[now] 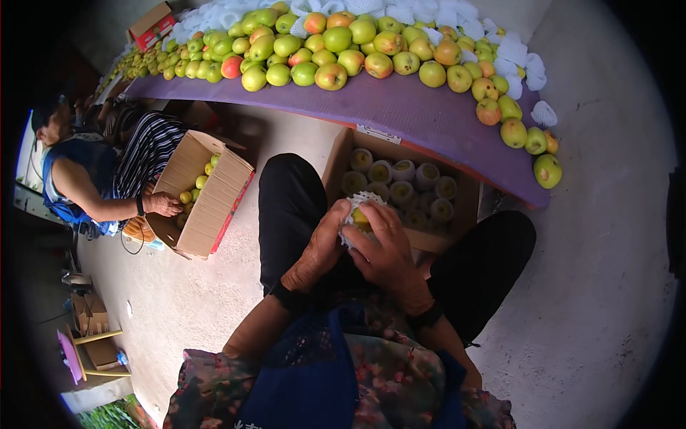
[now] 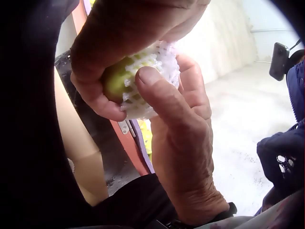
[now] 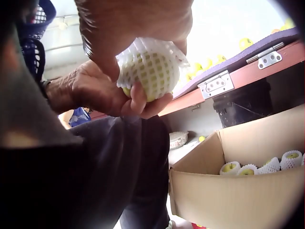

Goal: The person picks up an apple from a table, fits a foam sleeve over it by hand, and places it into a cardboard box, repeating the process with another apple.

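A green-yellow apple (image 2: 114, 85) is inside a white foam net (image 3: 148, 59), held between both hands over the lap. The left hand (image 1: 325, 242) grips it from the left; in the right wrist view its fingers (image 3: 138, 99) curl under the netted fruit. From the right and above, the right hand (image 1: 387, 254) holds the net, and in the left wrist view its thumb (image 2: 151, 78) presses on the foam. Part of the apple's skin shows bare at the net's open end. Just beyond the hands stands a cardboard box (image 1: 468, 204) with several netted apples (image 1: 402, 170) in it.
A purple-topped table (image 1: 300, 100) carries a long heap of loose apples (image 1: 339, 39) and a pile of white foam nets (image 1: 457, 14). To the left, another person (image 1: 86, 179) reaches into a tilted cardboard box (image 1: 221, 186) of apples. The wearer's knees flank the nearer box.
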{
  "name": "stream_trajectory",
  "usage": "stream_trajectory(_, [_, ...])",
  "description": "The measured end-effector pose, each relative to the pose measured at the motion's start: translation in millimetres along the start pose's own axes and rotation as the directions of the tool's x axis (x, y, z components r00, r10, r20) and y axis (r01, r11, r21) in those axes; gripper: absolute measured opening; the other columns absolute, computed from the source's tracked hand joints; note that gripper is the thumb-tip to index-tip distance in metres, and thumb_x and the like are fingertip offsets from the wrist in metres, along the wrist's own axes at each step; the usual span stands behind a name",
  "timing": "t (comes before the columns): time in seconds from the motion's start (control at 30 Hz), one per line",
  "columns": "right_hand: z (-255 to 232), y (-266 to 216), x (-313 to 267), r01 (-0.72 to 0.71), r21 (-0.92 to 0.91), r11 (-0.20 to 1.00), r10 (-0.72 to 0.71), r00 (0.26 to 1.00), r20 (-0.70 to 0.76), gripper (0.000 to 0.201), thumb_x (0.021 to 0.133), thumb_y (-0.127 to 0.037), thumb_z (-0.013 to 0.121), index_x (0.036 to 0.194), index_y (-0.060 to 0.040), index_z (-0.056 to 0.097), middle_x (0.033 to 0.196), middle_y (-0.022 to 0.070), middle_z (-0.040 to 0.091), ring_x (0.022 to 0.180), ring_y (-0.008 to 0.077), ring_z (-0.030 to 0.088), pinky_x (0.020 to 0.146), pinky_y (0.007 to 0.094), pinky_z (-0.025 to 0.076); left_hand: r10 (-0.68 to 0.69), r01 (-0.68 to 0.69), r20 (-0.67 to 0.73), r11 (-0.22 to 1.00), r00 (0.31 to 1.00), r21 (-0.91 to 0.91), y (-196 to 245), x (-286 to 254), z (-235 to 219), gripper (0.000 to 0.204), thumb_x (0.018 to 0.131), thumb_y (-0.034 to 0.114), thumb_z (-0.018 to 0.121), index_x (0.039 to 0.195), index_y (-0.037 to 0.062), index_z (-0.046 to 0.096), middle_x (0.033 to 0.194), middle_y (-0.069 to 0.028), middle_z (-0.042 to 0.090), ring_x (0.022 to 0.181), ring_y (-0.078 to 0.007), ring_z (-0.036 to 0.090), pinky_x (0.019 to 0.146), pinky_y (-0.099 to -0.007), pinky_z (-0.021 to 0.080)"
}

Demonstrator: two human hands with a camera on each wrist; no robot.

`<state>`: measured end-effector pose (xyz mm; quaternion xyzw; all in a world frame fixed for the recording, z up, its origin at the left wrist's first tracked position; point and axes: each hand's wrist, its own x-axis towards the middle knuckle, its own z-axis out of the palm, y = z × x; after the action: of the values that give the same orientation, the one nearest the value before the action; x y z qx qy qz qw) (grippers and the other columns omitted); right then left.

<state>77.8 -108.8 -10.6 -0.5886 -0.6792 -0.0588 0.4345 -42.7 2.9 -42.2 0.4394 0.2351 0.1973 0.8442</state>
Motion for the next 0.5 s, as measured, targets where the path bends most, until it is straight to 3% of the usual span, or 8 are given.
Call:
stream_trajectory(0.1, [3,0,-6,0.042,-0.058,0.997,-0.049,0.993,-0.107,0.040,0.071,-0.009,0.075,0.110,-0.0124,0.065,0.128,0.0150,0.049,0.119,0.0391,0.048,0.100,0.0526,0.042,0.042,-0.041,-0.020,0.998,0.999,0.051,13,-6,13,0.054,0.102,0.046,0.034,0.124,-0.0001,0.053,0.115,-0.0128,0.060,0.107,-0.0223,0.059,0.097,-0.0345,0.045])
stream_trajectory(0.17, [3,-1,-8,0.055,-0.070,0.996,-0.064,0.989,-0.136,0.041,0.071,-0.007,0.075,0.111,-0.0126,0.064,0.125,0.0140,0.049,0.116,0.0372,0.050,0.099,0.0526,0.043,0.022,-0.021,-0.032,1.000,0.999,0.022,29,-13,30,0.057,0.103,0.047,0.030,0.124,-0.0010,0.053,0.116,-0.0134,0.060,0.109,-0.0230,0.059,0.099,-0.0349,0.044])
stream_trajectory(0.27, [4,4,-14,0.089,-0.065,0.994,-0.098,0.983,-0.156,0.043,0.071,-0.005,0.075,0.111,-0.0118,0.063,0.122,0.0126,0.050,0.111,0.0347,0.051,0.098,0.0520,0.045,-0.017,-0.002,-0.058,0.949,0.998,-0.314,23,-7,25,0.060,0.102,0.049,0.029,0.124,-0.0017,0.053,0.117,-0.0146,0.060,0.110,-0.0245,0.058,0.101,-0.0366,0.043])
stream_trajectory(0.37, [4,1,-11,0.095,-0.026,0.995,-0.099,0.977,-0.190,0.039,0.073,-0.004,0.072,0.110,-0.0097,0.063,0.114,0.0105,0.054,0.106,0.0317,0.053,0.094,0.0506,0.047,-0.014,-0.021,-0.093,0.932,0.996,-0.362,12,-2,13,0.061,0.102,0.050,0.028,0.124,-0.0016,0.052,0.117,-0.0156,0.060,0.111,-0.0259,0.058,0.102,-0.0383,0.042])
stream_trajectory(0.47, [-1,-4,-7,0.039,0.116,0.993,-0.014,0.978,-0.207,0.036,0.075,-0.005,0.071,0.110,-0.0068,0.062,0.106,0.0111,0.057,0.100,0.0310,0.056,0.090,0.0451,0.049,0.040,-0.058,-0.123,0.988,0.992,-0.141,-3,2,-4,0.062,0.102,0.052,0.029,0.124,-0.0015,0.053,0.118,-0.0156,0.060,0.111,-0.0258,0.058,0.102,-0.0391,0.043])
stream_trajectory(0.5, [-2,-4,-7,0.013,0.178,0.984,0.024,0.979,-0.203,0.036,0.076,-0.005,0.071,0.111,-0.0058,0.062,0.104,0.0119,0.058,0.098,0.0311,0.056,0.089,0.0427,0.049,0.008,-0.038,-0.148,0.978,0.989,-0.204,0,1,0,0.062,0.102,0.051,0.029,0.124,-0.0016,0.054,0.117,-0.0155,0.061,0.111,-0.0254,0.058,0.101,-0.0387,0.043])
